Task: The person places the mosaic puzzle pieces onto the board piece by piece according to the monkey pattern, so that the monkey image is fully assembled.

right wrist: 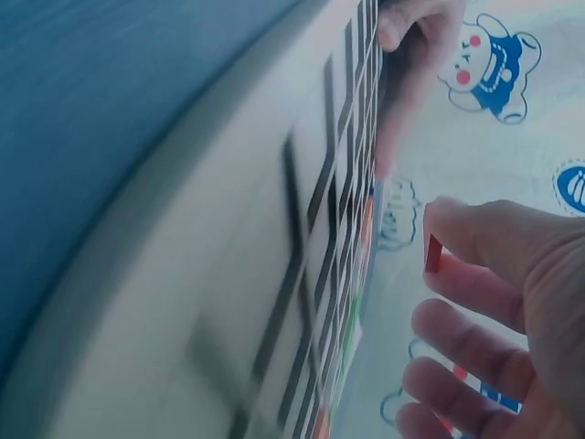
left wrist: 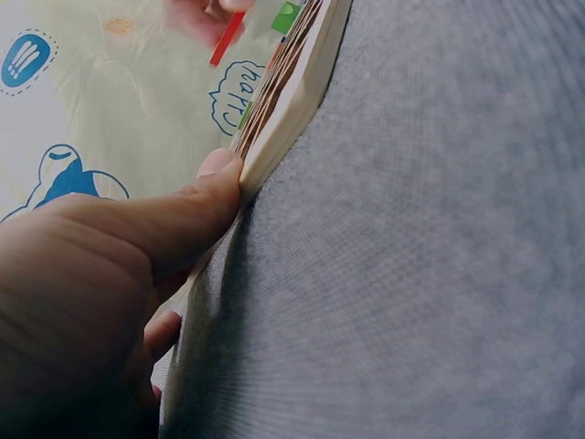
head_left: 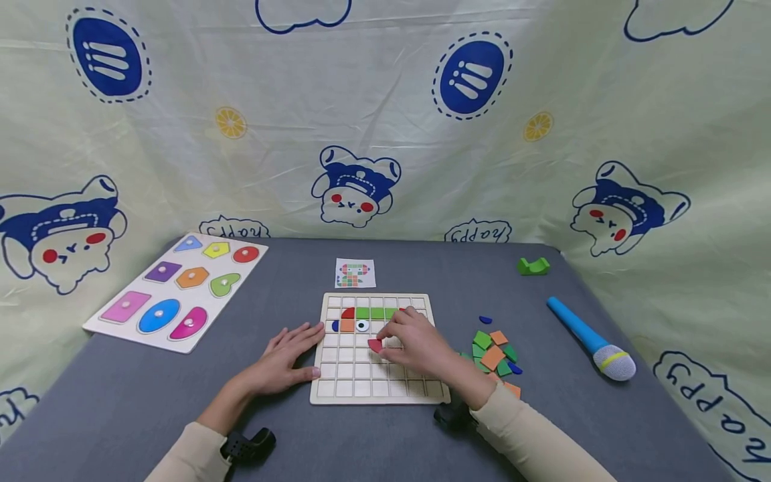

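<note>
My right hand [head_left: 415,345] is over the wooden grid board [head_left: 337,396], pinching a red tile [head_left: 375,345] between thumb and index finger. In the right wrist view the red tile [right wrist: 433,254] shows edge-on, apart from the board. My left hand [head_left: 286,365] lies at the board's left edge with fingers spread, its thumb [left wrist: 215,178] touching the side. In the upper rows sit a red rounded tile [head_left: 348,313], green squares [head_left: 377,313], an orange square [head_left: 347,326], a blue rounded tile [head_left: 335,326] and an eye tile [head_left: 362,325]. My right hand partly hides the board's right side.
Loose green, orange and blue tiles [head_left: 492,357] lie right of the board, partly behind my right forearm. A small pattern card [head_left: 355,273] lies beyond it. A shape puzzle board [head_left: 134,329] is at left; a toy microphone [head_left: 581,328] and green arched block [head_left: 533,266] are at right.
</note>
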Action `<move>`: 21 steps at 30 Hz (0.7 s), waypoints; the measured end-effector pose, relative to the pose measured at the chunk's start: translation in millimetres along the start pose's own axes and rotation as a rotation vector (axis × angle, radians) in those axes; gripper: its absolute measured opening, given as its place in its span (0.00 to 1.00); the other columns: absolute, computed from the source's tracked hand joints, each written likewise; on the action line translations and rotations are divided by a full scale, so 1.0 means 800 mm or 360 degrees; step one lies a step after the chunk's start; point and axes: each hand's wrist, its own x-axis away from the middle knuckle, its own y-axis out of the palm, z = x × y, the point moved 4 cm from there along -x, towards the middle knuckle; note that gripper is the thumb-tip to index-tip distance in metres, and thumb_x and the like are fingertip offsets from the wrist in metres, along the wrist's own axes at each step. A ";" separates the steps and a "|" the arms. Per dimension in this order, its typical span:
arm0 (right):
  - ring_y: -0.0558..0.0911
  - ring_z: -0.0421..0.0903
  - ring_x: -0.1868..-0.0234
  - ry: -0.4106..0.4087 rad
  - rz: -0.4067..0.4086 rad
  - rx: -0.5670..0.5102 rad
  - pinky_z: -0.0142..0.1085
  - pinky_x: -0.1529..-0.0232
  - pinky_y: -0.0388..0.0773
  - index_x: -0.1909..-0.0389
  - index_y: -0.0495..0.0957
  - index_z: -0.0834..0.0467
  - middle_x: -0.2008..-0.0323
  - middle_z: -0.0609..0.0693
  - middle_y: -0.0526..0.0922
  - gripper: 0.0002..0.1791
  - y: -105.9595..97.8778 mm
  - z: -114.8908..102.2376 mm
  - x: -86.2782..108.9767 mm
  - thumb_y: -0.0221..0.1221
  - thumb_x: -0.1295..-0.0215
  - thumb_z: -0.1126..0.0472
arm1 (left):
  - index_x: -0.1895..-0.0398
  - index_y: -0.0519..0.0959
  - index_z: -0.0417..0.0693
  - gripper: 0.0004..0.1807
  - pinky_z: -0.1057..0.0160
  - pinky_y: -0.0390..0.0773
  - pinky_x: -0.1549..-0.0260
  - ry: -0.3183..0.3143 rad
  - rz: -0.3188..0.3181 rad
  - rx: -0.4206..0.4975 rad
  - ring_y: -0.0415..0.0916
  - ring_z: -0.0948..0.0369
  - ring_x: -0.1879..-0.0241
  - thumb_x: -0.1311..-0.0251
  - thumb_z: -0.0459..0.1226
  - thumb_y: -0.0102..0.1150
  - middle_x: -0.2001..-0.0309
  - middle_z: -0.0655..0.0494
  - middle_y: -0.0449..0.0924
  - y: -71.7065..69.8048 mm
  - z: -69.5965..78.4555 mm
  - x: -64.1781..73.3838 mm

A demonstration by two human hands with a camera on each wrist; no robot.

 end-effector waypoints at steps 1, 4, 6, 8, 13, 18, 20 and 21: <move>0.70 0.41 0.61 0.0003 -0.0005 -0.0010 0.36 0.59 0.68 0.63 0.85 0.49 0.65 0.43 0.80 0.12 0.002 -0.004 -0.004 0.68 0.48 0.51 | 0.28 0.56 0.45 0.40 0.36 0.36 0.33 0.0000 -0.0001 0.0001 0.44 0.43 0.26 0.39 0.50 0.57 0.26 0.49 0.54 0.000 0.000 0.000; 0.69 0.41 0.62 0.0024 -0.0020 -0.0033 0.36 0.59 0.67 0.63 0.85 0.49 0.65 0.43 0.80 0.11 0.008 -0.015 -0.016 0.67 0.47 0.51 | 0.28 0.56 0.45 0.40 0.36 0.36 0.33 0.0001 -0.0004 0.0000 0.44 0.43 0.26 0.39 0.50 0.57 0.26 0.49 0.54 0.001 -0.001 0.000; 0.69 0.41 0.63 0.0041 -0.0030 -0.0036 0.35 0.60 0.67 0.63 0.85 0.48 0.66 0.43 0.80 0.11 0.011 -0.021 -0.023 0.67 0.47 0.51 | 0.28 0.57 0.45 0.40 0.36 0.36 0.33 0.0001 -0.0004 0.0002 0.44 0.43 0.26 0.39 0.50 0.57 0.26 0.49 0.54 0.001 -0.001 0.000; 0.68 0.41 0.64 0.0066 -0.0046 -0.0034 0.34 0.62 0.66 0.64 0.85 0.48 0.66 0.43 0.79 0.10 0.013 -0.026 -0.030 0.67 0.47 0.50 | 0.28 0.57 0.45 0.40 0.35 0.36 0.33 0.0003 -0.0002 0.0003 0.44 0.43 0.26 0.39 0.50 0.57 0.26 0.49 0.54 0.001 -0.001 0.000; 0.68 0.42 0.65 0.0136 -0.0120 -0.0015 0.32 0.65 0.64 0.65 0.85 0.48 0.67 0.43 0.79 0.10 0.019 -0.034 -0.045 0.66 0.47 0.50 | 0.28 0.57 0.45 0.39 0.35 0.36 0.34 0.0011 0.0013 0.0010 0.45 0.43 0.27 0.39 0.49 0.58 0.27 0.48 0.54 0.001 -0.001 0.000; 0.67 0.42 0.67 0.0171 -0.0176 -0.0001 0.31 0.68 0.61 0.65 0.85 0.48 0.69 0.43 0.78 0.09 0.026 -0.034 -0.054 0.66 0.46 0.51 | 0.29 0.58 0.45 0.39 0.35 0.36 0.34 0.0007 0.0020 0.0007 0.45 0.43 0.27 0.40 0.49 0.58 0.27 0.48 0.55 0.001 -0.001 0.000; 0.67 0.42 0.67 0.0171 -0.0196 0.0005 0.31 0.69 0.61 0.65 0.85 0.48 0.69 0.43 0.78 0.09 0.029 -0.033 -0.056 0.67 0.46 0.51 | 0.29 0.58 0.44 0.39 0.35 0.36 0.34 0.0007 0.0020 0.0006 0.45 0.42 0.27 0.40 0.49 0.58 0.27 0.48 0.55 0.001 0.000 0.000; 0.67 0.41 0.67 0.0168 -0.0205 0.0010 0.30 0.70 0.60 0.65 0.85 0.48 0.69 0.43 0.78 0.09 0.031 -0.032 -0.057 0.67 0.46 0.51 | 0.29 0.58 0.44 0.39 0.35 0.37 0.34 0.0008 0.0020 0.0005 0.45 0.42 0.27 0.40 0.48 0.58 0.27 0.48 0.55 0.001 0.000 0.001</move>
